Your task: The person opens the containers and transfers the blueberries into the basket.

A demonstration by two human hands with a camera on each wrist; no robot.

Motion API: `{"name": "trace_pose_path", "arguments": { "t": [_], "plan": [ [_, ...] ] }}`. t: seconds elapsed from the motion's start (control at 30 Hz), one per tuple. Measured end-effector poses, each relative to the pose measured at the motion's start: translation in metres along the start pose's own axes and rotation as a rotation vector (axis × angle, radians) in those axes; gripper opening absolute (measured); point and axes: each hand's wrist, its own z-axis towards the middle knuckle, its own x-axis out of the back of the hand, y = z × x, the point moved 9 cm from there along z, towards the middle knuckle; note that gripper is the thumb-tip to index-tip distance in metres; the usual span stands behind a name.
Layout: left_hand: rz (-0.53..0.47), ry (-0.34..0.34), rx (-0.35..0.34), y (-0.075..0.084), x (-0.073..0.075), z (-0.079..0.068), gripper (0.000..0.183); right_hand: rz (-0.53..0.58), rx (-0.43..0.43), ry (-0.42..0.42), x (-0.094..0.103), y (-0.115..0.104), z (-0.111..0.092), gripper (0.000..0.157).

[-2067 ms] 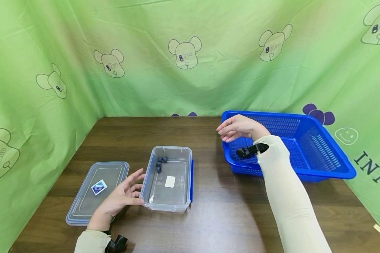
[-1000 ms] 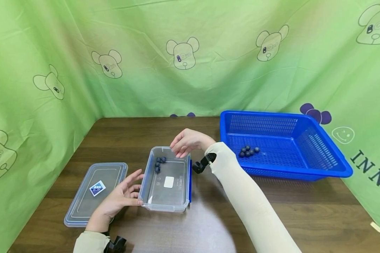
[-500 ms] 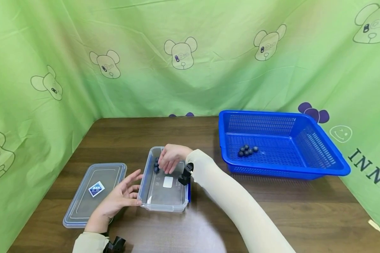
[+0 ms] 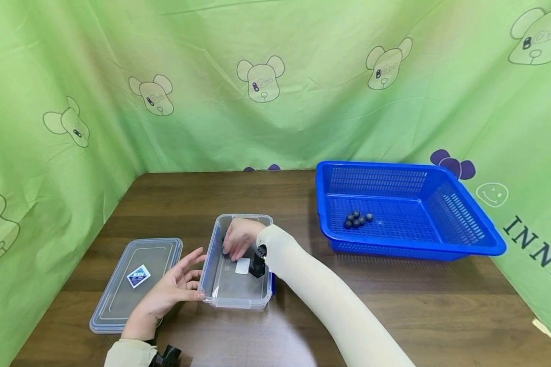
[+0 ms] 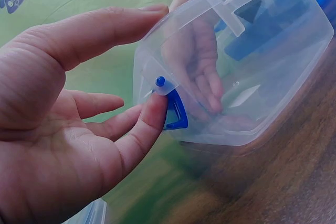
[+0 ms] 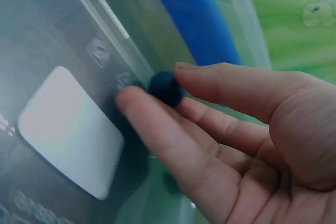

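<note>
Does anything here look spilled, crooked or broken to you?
Nothing stands out as spilled or damaged: the clear container stands upright, a lid lies beside it, and small dark balls rest inside the blue basket. Slightly odd is a pale strip at the right edge of the table; I can't tell what it is.

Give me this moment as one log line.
left hand: touches clear container; right hand: inside it, pinches dark berry; lid: off, beside container; blue basket: holds more berries
</note>
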Motion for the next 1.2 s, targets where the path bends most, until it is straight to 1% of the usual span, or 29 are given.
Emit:
{"name": "trace_pose_path", "arguments": {
  "t": [0.13,0.27,0.4,0.53,0.73,0.8,0.97,1.1,1.2],
  "plan": [
    [-0.003,-0.004,-0.007,0.000,0.000,0.000,0.087,-0.006,0.025,0.026,-0.008,-0.001,0.003,0.002],
    [-0.001,-0.005,-0.010,-0.001,0.000,0.000,0.086,-0.006,0.036,0.053,-0.009,-0.001,0.003,0.004],
    [-0.003,-0.011,-0.014,-0.001,0.000,0.000,0.087,-0.003,0.029,0.044,-0.009,-0.001,0.002,0.002],
    [-0.005,-0.010,-0.010,0.000,-0.001,0.000,0.088,-0.017,0.030,0.030,-0.006,-0.005,-0.002,0.004],
    [0.001,-0.002,-0.001,-0.001,0.000,-0.001,0.089,-0.033,0.057,0.009,0.004,-0.018,-0.012,0.003],
    [0.005,0.004,0.012,-0.002,0.001,-0.001,0.090,-0.040,0.073,0.005,0.007,-0.021,-0.016,0.005],
    [0.023,0.028,0.053,-0.006,0.004,-0.002,0.093,-0.057,0.102,-0.004,0.017,-0.025,-0.023,0.005],
    [0.031,0.035,0.064,-0.007,0.004,-0.002,0.093,-0.035,0.106,-0.002,0.029,-0.027,-0.031,0.006],
    [0.035,0.038,0.061,-0.007,0.005,-0.002,0.094,-0.009,0.107,0.012,0.043,-0.027,-0.038,0.008]
  ]
}}
